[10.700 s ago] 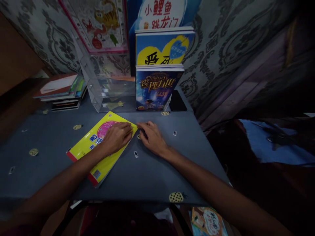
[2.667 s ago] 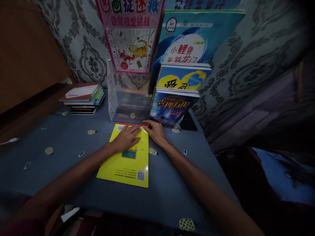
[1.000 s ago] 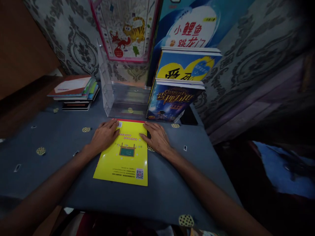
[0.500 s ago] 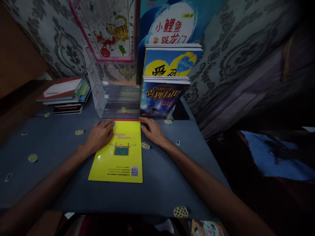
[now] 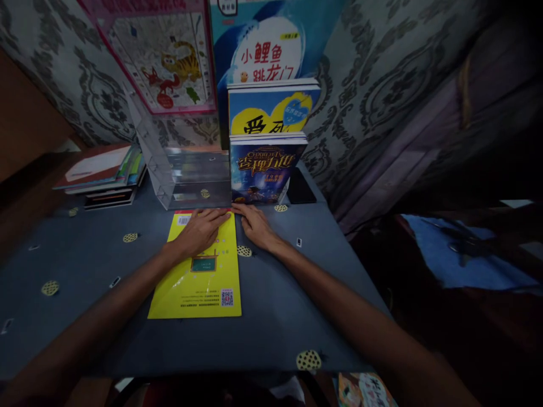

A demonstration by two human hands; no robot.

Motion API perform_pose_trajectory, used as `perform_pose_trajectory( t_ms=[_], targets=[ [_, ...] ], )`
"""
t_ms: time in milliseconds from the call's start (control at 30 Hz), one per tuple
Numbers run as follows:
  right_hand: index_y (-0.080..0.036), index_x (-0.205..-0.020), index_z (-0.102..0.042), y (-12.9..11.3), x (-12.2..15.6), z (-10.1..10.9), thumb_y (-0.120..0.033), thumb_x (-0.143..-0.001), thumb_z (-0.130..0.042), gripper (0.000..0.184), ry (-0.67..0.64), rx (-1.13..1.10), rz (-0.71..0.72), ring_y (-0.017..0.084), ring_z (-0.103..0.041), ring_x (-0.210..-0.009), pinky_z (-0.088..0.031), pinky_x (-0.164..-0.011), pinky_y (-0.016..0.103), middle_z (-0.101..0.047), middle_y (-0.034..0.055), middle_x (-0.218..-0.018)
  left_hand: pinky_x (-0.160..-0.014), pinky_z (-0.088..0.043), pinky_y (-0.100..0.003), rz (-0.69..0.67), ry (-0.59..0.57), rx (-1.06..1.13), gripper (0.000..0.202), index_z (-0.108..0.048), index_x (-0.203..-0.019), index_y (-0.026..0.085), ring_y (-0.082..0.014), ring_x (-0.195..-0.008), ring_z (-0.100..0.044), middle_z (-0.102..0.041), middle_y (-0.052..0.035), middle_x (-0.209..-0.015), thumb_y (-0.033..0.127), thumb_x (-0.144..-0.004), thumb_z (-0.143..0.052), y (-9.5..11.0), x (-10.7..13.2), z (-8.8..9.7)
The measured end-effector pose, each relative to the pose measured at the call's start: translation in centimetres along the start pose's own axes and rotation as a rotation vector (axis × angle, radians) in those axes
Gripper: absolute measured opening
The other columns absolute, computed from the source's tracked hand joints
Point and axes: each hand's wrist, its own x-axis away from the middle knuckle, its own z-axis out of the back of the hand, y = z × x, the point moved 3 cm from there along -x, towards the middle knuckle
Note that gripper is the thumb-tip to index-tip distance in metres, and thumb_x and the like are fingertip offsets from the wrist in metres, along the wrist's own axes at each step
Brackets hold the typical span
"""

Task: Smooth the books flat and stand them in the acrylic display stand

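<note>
A yellow book (image 5: 169, 288) lies flat on the table, its printed text upside down to me and a small green board picture in its middle. My left hand (image 5: 199, 230) rests flat on its upper part with fingers stretched toward the far right corner. By that same corner is my right hand (image 5: 257, 226), fingers extended, the fingertips at the book's edge and the thumb apart. Just beyond stands a clear stepped rack (image 5: 195, 198). A dark blue book (image 5: 267, 169) leans in its right side, near my right fingertips.
Behind it stand a blue and yellow book (image 5: 271, 110), a teal book (image 5: 271, 51) and a pink-framed book (image 5: 178, 62). A stack of books (image 5: 97, 169) lies at the left. A black flat object (image 5: 301, 186) is right of the rack. The table's right edge (image 5: 365, 254) drops off.
My left hand has slid right across the book from its left edge to its upper middle. The right hand stays by the far right corner. The camera view has shifted slightly.
</note>
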Motion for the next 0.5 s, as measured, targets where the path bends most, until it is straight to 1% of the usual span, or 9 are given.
perform_pose_trajectory(
  t_ms=[167,333,500],
  targets=[
    [-0.021,-0.139,-0.059,-0.03,-0.05,-0.07,-0.005,-0.088,-0.043,0.055,-0.005,0.012,-0.01,0.027,-0.058,-0.126,-0.046,-0.109,0.05,-0.069,0.0088,-0.133,-0.109,-0.037,-0.052,-0.032,-0.021,0.044,0.06,-0.055,-0.144,0.023,-0.0263,-0.136,-0.053,-0.06,-0.0113,-0.147,0.004,-0.088,-0.047,-0.03,0.09,-0.59],
    [-0.02,-0.138,-0.059,-0.15,-0.05,-0.1,-0.012,-0.091,-0.048,0.049,-0.006,0.037,-0.008,0.028,-0.058,-0.126,-0.046,-0.108,0.049,-0.069,0.0104,-0.133,-0.111,-0.036,-0.055,-0.053,-0.02,0.105,0.058,-0.058,-0.14,0.023,-0.0249,-0.135,-0.055,-0.062,-0.0102,-0.145,0.001,-0.087,-0.047,0.01,0.2,-0.66],
    [-0.021,-0.138,-0.059,-0.3,-0.08,-0.05,-0.013,-0.09,-0.052,0.05,-0.021,0.044,-0.01,0.029,-0.057,-0.126,-0.047,-0.107,0.05,-0.07,0.0094,-0.132,-0.112,-0.036,-0.055,-0.074,-0.036,0.144,0.058,-0.06,-0.138,0.024,-0.0241,-0.134,-0.056,-0.064,-0.0087,-0.143,0.0,-0.087,-0.047,0.35,0.54,-0.53]
  ],
)
